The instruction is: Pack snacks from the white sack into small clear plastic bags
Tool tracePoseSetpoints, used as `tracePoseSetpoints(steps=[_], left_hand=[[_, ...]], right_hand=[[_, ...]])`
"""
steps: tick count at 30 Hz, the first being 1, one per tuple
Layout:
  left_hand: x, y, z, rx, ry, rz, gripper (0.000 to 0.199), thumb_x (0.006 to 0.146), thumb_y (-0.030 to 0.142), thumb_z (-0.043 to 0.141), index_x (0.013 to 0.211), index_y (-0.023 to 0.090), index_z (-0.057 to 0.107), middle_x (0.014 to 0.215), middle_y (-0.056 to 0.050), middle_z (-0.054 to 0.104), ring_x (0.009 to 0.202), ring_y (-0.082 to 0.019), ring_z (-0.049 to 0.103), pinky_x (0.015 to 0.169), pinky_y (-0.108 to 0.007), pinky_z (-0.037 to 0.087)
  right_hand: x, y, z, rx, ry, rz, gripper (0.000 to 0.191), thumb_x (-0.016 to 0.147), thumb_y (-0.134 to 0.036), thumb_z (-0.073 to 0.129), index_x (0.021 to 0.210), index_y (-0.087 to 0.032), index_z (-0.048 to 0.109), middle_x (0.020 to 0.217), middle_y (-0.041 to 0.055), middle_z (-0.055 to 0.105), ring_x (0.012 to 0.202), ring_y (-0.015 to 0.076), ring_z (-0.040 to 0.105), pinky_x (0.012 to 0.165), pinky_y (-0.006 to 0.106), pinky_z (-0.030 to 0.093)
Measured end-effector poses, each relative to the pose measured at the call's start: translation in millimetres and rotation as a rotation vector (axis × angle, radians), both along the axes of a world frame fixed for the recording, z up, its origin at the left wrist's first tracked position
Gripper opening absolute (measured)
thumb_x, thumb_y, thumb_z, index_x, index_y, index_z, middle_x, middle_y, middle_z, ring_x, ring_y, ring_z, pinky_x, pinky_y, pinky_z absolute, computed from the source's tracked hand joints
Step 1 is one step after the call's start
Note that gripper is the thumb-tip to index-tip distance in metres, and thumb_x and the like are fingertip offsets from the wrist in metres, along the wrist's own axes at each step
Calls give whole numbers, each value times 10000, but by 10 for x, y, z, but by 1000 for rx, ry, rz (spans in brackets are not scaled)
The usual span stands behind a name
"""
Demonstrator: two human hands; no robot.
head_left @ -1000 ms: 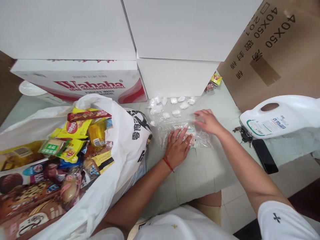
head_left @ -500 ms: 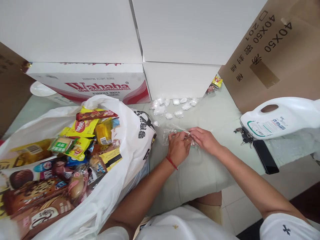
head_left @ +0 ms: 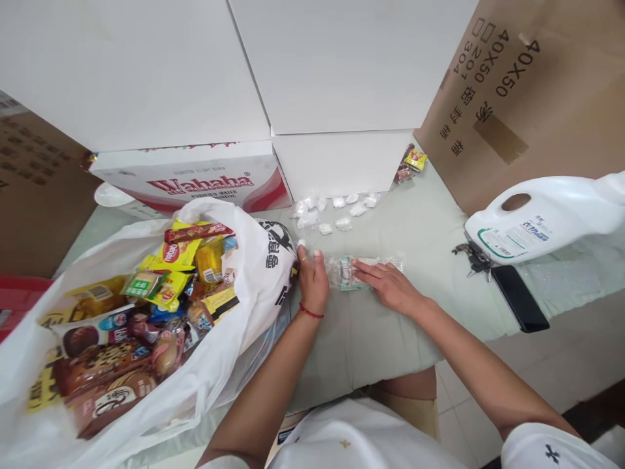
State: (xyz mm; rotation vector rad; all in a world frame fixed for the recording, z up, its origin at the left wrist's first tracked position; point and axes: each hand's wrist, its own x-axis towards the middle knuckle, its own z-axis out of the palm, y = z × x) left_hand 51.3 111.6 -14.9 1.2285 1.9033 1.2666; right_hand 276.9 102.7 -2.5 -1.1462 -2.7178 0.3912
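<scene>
A flat clear plastic packet [head_left: 344, 279] with a pale green and pinkish printed piece inside lies on the pale green cloth. My right hand [head_left: 394, 288] rests on its right part, fingers stretched out over the print. To the left of the packet, my left hand [head_left: 313, 281] stands on edge beside the snack bag, thumb apart from the fingers and nothing seen in the grasp. Its fingertips are close to a small white wrapped piece [head_left: 301, 243]; contact cannot be made out. Several more white wrapped pieces [head_left: 344, 224] lie farther back, before the white box.
A large white plastic bag [head_left: 244, 286] full of packaged snacks stands at left. Behind are a Wahaba-like printed box [head_left: 195, 182] and white boxes [head_left: 342, 163]. At right are a white detergent jug [head_left: 551, 218], keys [head_left: 476, 260], a black phone [head_left: 520, 298] and a cardboard box [head_left: 532, 111].
My left hand has come off the packet and moved left toward the bag. The packet's print is now uncovered, and my right hand lies flatter on it. The view has shifted slightly.
</scene>
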Motion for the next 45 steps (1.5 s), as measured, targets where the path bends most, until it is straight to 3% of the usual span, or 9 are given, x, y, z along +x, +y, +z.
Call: tracePoseSetpoints(steps=[4,8,14,18,22,26,31,38,45], left_hand=[[-131,86,17,-236,160,-153,463,814,577,660,993,150,668,912,-127,715,925,-303,682,853,-414,516],[-157,21,100,-208,85,-244,310,844,444,620,668,189,623,544,31,511,537,-151,496,555,-274,380],[416,-112,189,254,268,-411,163,901,212,562,826,194,705,818,-49,669,831,-198,609,798,-322,495],[635,-161,51,374,389,-558,305,989,191,447,1202,175,665,1144,-127,677,1083,-237,612,952,-390,505],[575,-219,-94,383,596,-695,374,983,254,521,1339,155,581,1357,-161,641,1311,-299,554,1095,-484,413],[534,-257,-148,373,688,-709,337,1003,287,538,1321,192,596,1398,-133,655,1369,-277,548,1145,-498,332],[561,-274,-151,362,665,-648,328,995,178,491,1303,215,599,1384,-110,678,1364,-250,571,1207,-536,228],[364,-244,-82,409,513,-862,466,790,57,481,1211,231,576,1299,-78,717,1341,-239,594,1275,-574,37],[639,-237,-189,287,346,-461,470,837,493,729,1150,210,521,1114,-100,708,1068,-285,686,1233,-643,167]], right_hand=[[-31,39,104,-45,-8,1,679,923,16,390,1493,-319,545,1613,23,451,1206,250,604,941,453,502],[-24,45,71,-65,82,22,686,897,46,359,1461,-272,586,1609,21,462,1118,238,601,915,418,495],[-112,58,-61,-142,290,-37,564,867,6,412,1249,-250,738,1258,75,718,979,248,585,896,411,478],[-16,81,-57,-390,610,-125,421,898,-97,487,1205,-238,737,1152,76,738,1071,240,632,987,432,485],[364,128,39,-765,971,-314,343,933,-378,601,1223,-229,707,1236,83,725,1056,215,688,949,404,549],[625,233,72,-542,891,-733,502,893,-513,648,1304,-226,643,1206,113,728,951,215,677,754,338,564],[574,156,84,-644,428,-653,367,769,-384,772,1081,-201,707,769,7,691,651,151,573,631,272,444],[225,262,286,-1151,1068,-775,327,742,-227,812,1005,-176,624,658,-33,644,510,83,537,453,182,415],[-270,325,158,-1257,1556,-906,408,778,-67,770,1129,-152,578,975,136,774,940,222,769,806,326,664]])
